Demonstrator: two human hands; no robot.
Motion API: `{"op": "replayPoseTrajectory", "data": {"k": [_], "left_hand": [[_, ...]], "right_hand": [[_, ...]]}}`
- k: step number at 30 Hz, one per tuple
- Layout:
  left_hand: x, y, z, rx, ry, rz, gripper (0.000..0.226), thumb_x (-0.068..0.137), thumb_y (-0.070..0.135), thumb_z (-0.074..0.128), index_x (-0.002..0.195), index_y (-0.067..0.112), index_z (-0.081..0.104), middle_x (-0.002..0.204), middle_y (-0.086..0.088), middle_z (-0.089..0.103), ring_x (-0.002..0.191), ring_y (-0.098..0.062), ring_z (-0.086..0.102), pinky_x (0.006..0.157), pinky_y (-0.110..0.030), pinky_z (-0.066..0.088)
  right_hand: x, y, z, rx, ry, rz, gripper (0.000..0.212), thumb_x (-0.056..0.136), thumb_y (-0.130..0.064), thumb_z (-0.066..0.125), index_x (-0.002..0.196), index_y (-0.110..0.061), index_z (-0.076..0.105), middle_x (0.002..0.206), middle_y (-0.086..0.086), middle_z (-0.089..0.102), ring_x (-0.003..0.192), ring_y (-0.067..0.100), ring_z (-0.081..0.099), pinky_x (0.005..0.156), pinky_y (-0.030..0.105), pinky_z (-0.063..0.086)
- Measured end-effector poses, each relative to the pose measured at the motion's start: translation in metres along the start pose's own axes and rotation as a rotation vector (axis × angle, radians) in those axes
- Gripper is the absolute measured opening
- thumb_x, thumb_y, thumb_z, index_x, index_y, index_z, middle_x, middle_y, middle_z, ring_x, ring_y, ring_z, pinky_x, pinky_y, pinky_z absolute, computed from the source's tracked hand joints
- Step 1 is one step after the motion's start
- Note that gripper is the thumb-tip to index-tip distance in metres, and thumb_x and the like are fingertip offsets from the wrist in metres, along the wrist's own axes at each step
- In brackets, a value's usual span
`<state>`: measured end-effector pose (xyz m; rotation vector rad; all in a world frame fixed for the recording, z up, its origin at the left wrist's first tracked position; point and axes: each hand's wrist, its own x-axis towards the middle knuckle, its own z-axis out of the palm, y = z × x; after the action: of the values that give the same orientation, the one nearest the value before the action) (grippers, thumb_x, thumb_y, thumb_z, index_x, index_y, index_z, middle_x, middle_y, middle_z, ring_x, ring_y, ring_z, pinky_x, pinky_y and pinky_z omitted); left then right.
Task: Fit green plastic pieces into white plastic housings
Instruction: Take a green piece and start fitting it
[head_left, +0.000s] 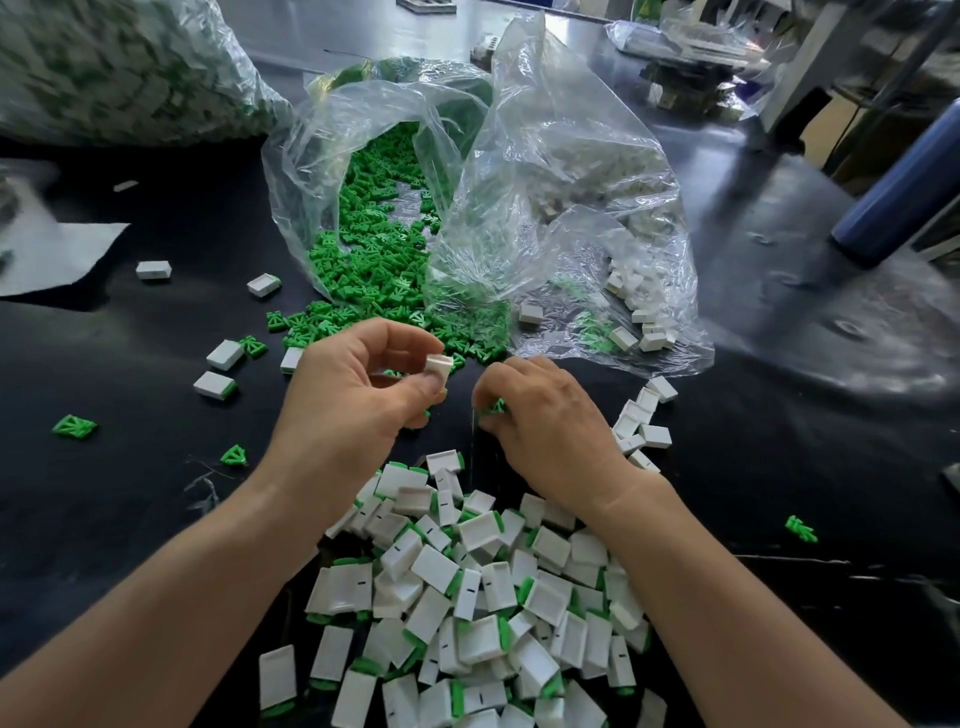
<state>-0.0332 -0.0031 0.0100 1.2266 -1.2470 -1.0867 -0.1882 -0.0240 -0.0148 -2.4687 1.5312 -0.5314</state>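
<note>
My left hand (353, 384) pinches a small white housing (436, 370) between thumb and fingertips, its open end facing right. My right hand (545, 415) sits just right of it, fingers curled around a green piece (496, 406) that peeks out at the fingertips. The two hands are a short gap apart above the black table. A clear bag (374, 156) spills loose green pieces (374, 280) just beyond my hands. A second clear bag (582, 171) to the right holds white housings (639, 306).
A heap of assembled white housings with green ends (483, 597) lies between my forearms. Loose housings (641, 423) sit right of my right hand; stray housings (223, 356) and green pieces (75, 426) scatter left. A large full bag (119, 67) stands far left, a blue cylinder (904, 182) far right.
</note>
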Motion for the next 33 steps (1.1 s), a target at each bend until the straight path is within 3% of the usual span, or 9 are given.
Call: {"op": "replayPoseTrajectory", "data": {"k": [5,8,11,14,27,33], "left_hand": [[-0.001,0.000,0.001,-0.006,-0.035,-0.020,0.025,0.076,-0.002,0.069,0.075,0.023,0.067,0.067,0.006,0.068,0.063,-0.008,0.062,0.056,-0.021,0.055],[-0.002,0.001,0.002,-0.027,-0.048,-0.043,0.023,0.075,-0.002,0.071,0.077,0.021,0.066,0.067,0.008,0.067,0.063,-0.007,0.063,0.055,-0.020,0.055],[-0.004,0.002,0.003,-0.033,-0.068,-0.037,0.020,0.074,-0.001,0.071,0.073,0.018,0.067,0.065,0.008,0.067,0.061,-0.006,0.063,0.055,-0.019,0.054],[-0.005,0.004,0.004,-0.016,-0.089,-0.037,0.021,0.074,-0.001,0.071,0.074,0.020,0.069,0.066,0.006,0.070,0.064,-0.010,0.064,0.055,-0.019,0.055],[-0.005,0.002,0.001,0.046,-0.159,-0.028,0.022,0.068,0.004,0.075,0.077,0.023,0.070,0.067,0.003,0.070,0.059,-0.006,0.061,0.053,-0.017,0.050],[-0.006,0.005,0.002,0.016,-0.172,-0.025,0.022,0.057,0.020,0.074,0.078,0.021,0.070,0.066,0.004,0.069,0.059,-0.005,0.061,0.052,-0.015,0.048]], "right_hand": [[-0.004,0.003,-0.010,0.283,0.090,0.149,0.024,0.085,-0.007,0.060,0.107,-0.014,0.066,0.090,-0.007,0.054,0.085,0.008,0.050,0.083,0.019,0.038],[-0.006,0.006,-0.018,0.529,0.130,0.226,0.016,0.084,-0.005,0.063,0.090,-0.018,0.069,0.079,-0.012,0.061,0.075,-0.002,0.057,0.075,0.011,0.044],[-0.009,0.004,-0.025,0.795,0.151,0.266,0.021,0.084,-0.003,0.062,0.080,-0.024,0.061,0.074,-0.003,0.066,0.071,0.010,0.065,0.069,0.022,0.053],[-0.013,-0.004,-0.030,0.949,0.160,0.236,0.018,0.085,-0.001,0.060,0.082,-0.019,0.061,0.072,-0.002,0.067,0.064,0.009,0.067,0.061,0.019,0.053],[-0.019,-0.013,-0.027,0.877,0.047,0.179,0.023,0.084,-0.004,0.063,0.078,-0.026,0.061,0.068,-0.005,0.066,0.063,0.008,0.066,0.061,0.016,0.050],[-0.020,-0.013,-0.027,0.827,-0.047,0.224,0.017,0.091,-0.012,0.055,0.079,-0.023,0.062,0.067,-0.005,0.064,0.061,0.004,0.062,0.060,0.015,0.049]]}}
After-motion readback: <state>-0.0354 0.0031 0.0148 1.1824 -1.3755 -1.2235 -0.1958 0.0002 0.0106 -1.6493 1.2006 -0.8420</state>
